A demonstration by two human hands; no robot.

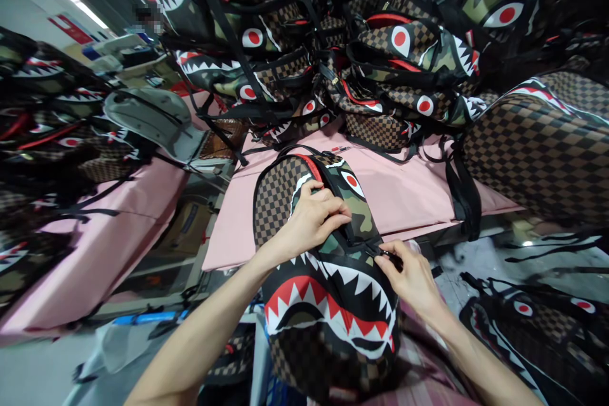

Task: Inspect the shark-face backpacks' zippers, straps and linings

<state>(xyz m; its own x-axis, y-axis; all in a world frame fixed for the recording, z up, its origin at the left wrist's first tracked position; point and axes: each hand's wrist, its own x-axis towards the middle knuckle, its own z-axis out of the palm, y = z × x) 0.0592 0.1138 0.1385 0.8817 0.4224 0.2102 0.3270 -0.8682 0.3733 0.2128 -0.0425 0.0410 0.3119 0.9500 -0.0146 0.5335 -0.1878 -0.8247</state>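
A backpack point(366, 292) in brown check and camouflage, printed with a shark mouth and red-and-white eyes, leans over the pink table's front edge. My left hand point(318, 212) lies across its upper front, fingers closed on the backpack's fabric beside the opening with the red lining. At the backpack's right side, my right hand point(406, 269) is closed in a pinch next to a black seam. A small dark thing shows between those fingers, too hidden to name. The backpack's bottom falls in shadow.
Similar backpacks point(399, 44) are piled at the back of the pink table point(228, 228). A large checked bag point(537, 133) stands at right, more bags point(547, 323) lie low at right. A grey chair point(147, 117) and another pink-covered table point(114, 241) are at left.
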